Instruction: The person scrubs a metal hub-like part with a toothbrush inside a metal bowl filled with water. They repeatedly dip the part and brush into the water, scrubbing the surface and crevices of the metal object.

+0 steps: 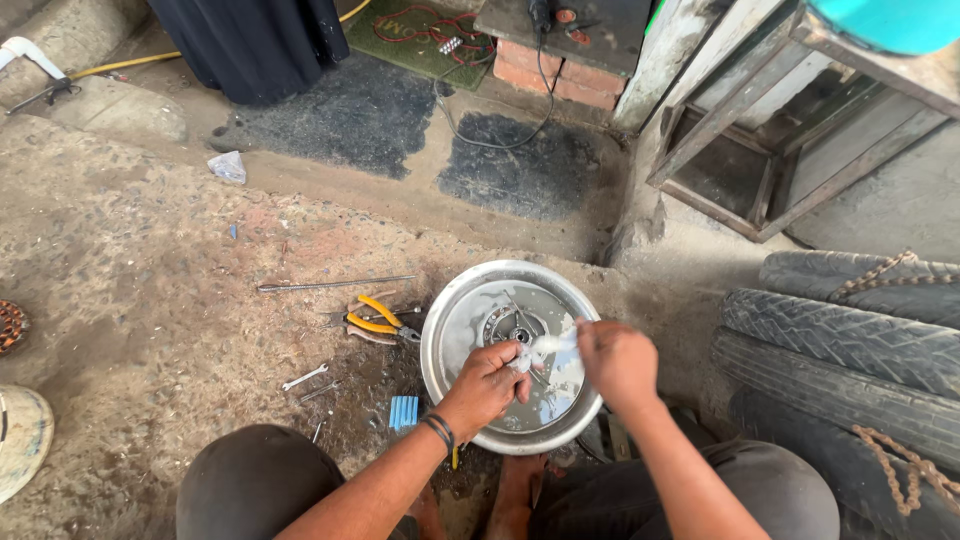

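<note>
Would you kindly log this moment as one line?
left hand: gripping white rag | right hand: gripping rag | over metal basin

I see basin on ground between my knees | both hands over it: left hand, right hand | pliers just left of basin | rod behind pliers | spanner nearer me | tyres stacked right.

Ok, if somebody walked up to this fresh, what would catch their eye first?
Probably the shiny round metal basin on the dirt floor at centre, with the left hand and right hand together over it, holding something small and whitish. Next, the yellow-handled pliers lying just left of it, and the worn tyres stacked at right.
</note>
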